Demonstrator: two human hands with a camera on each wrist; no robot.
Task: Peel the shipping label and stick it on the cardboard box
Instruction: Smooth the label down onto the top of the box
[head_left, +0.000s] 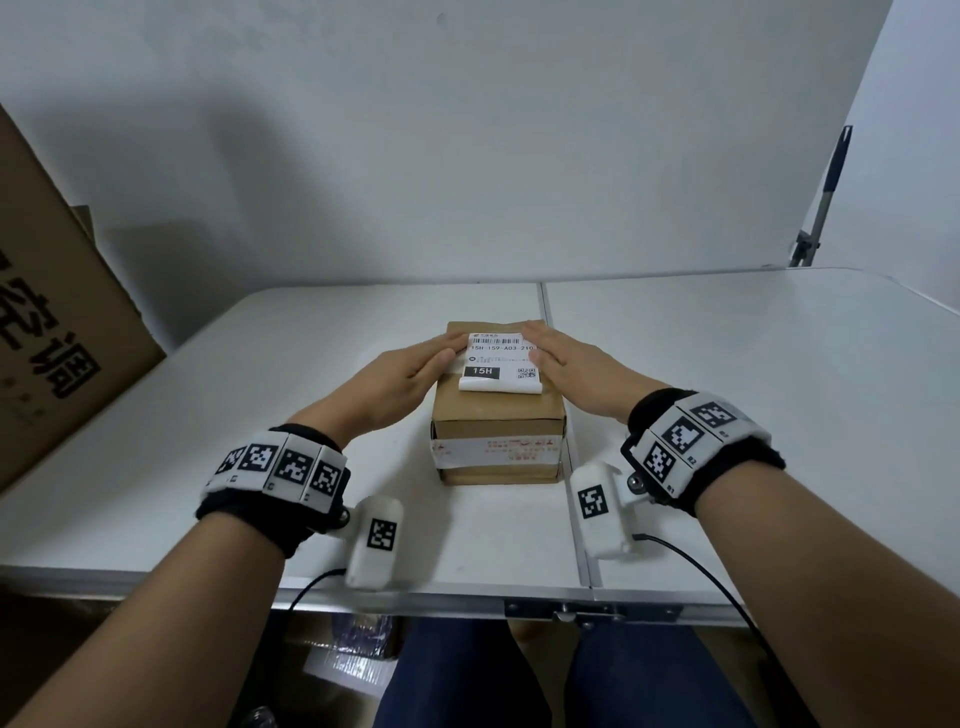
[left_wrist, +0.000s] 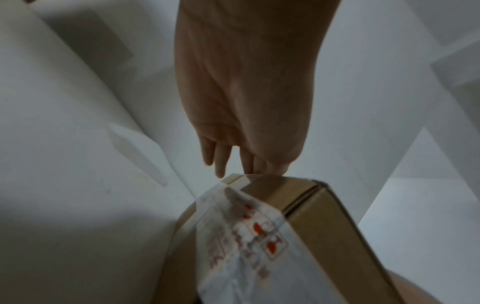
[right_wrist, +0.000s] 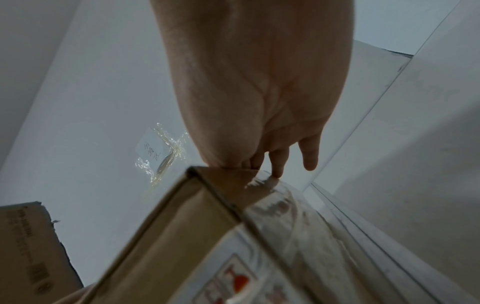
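Note:
A small brown cardboard box (head_left: 497, 421) stands in the middle of the white table, with printed tape round its front. A white shipping label (head_left: 501, 364) with a barcode and "15H" lies on its top; the label's near edge curls up. My left hand (head_left: 415, 371) lies flat on the box's left top edge, fingers straight over the label's left side. My right hand (head_left: 566, 358) lies flat on the right side the same way. In the wrist views the fingers (left_wrist: 221, 160) (right_wrist: 279, 162) reach over the box (left_wrist: 311, 226) (right_wrist: 182, 236) with the label hidden.
A large brown carton (head_left: 57, 322) with black characters leans at the left edge of the table (head_left: 753, 389). A metal pole (head_left: 826, 197) stands at the back right by a white wall. A taped paper note (right_wrist: 158, 150) sticks to the wall.

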